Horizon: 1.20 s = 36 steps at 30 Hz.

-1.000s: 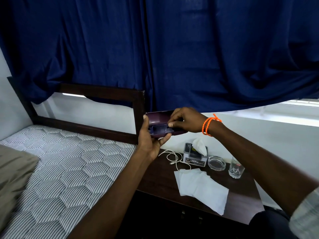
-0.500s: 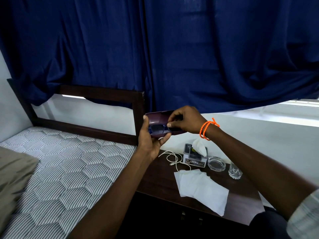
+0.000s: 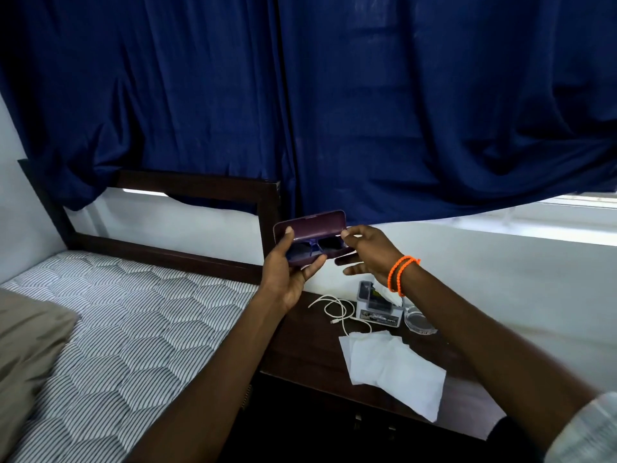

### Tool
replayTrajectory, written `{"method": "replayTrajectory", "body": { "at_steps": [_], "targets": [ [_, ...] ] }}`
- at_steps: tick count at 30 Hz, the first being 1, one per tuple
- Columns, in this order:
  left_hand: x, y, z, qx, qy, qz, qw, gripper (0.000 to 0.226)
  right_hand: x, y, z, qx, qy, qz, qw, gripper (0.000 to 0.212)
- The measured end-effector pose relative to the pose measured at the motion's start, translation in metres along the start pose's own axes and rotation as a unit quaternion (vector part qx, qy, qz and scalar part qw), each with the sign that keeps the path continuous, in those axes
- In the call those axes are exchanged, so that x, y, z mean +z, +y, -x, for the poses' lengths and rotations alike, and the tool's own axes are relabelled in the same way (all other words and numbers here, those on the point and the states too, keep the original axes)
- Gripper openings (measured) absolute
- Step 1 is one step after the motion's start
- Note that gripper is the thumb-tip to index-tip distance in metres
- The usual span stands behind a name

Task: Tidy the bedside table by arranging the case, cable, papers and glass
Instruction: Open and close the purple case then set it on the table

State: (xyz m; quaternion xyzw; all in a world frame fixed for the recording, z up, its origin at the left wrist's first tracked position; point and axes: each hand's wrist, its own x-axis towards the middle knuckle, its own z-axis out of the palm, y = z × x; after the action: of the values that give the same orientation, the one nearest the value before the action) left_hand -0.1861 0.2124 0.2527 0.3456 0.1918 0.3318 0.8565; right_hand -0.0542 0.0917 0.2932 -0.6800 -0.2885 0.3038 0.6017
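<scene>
My left hand point(image 3: 287, 272) holds a purple glasses case point(image 3: 312, 225) from below, in the air above the bedside table's left end. The lid stands open and dark glasses point(image 3: 314, 247) lie inside. My right hand point(image 3: 367, 253), with orange bands on the wrist, pinches the lid's right end with thumb and forefinger while the other fingers spread. On the dark wooden bedside table point(image 3: 307, 352) lie a loosely coiled white cable point(image 3: 335, 309) and several white papers point(image 3: 390, 369). My right forearm hides the glass.
A small tissue box point(image 3: 377, 310) and a clear glass ashtray point(image 3: 419, 322) stand at the back of the table by the white wall. The bed with a striped mattress point(image 3: 133, 329), pillow point(image 3: 26, 345) and dark headboard point(image 3: 263, 208) lies left. Blue curtains point(image 3: 367, 111) hang behind.
The case's lid has swung up and open, so the glasses inside now show. My right hand moved from the case's front to the lid's right end; my forearm now covers the glass.
</scene>
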Motion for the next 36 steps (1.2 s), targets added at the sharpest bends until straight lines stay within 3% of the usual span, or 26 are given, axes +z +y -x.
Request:
{"method": "replayTrajectory", "body": {
  "at_steps": [6,17,25,32,36],
  "targets": [
    [-0.0024,0.0023,0.0008,0.004,-0.024,-0.004,1.0,0.041,0.0023,0.0032,0.0034,-0.01,-0.005,-0.028,1.0,0.011],
    [0.0033,0.0024,0.0031,-0.008,-0.015,0.025,1.0,0.02,-0.0049,0.0039,0.0009,-0.014,-0.017,-0.041,0.999,0.023],
    [0.0044,0.0054,0.0019,0.015,-0.04,0.039,0.998,0.03,-0.0061,0.0042,-0.0003,-0.002,-0.018,-0.07,0.997,0.028],
    [0.0003,0.0083,0.001,-0.028,-0.035,0.077,0.996,0.061,-0.0058,-0.0007,0.0039,0.038,-0.04,-0.158,0.986,0.047],
    [0.0012,0.0093,-0.0007,-0.034,-0.017,0.05,0.998,0.052,-0.0064,0.0008,0.0019,0.059,-0.037,-0.179,0.981,0.047]
  ]
}}
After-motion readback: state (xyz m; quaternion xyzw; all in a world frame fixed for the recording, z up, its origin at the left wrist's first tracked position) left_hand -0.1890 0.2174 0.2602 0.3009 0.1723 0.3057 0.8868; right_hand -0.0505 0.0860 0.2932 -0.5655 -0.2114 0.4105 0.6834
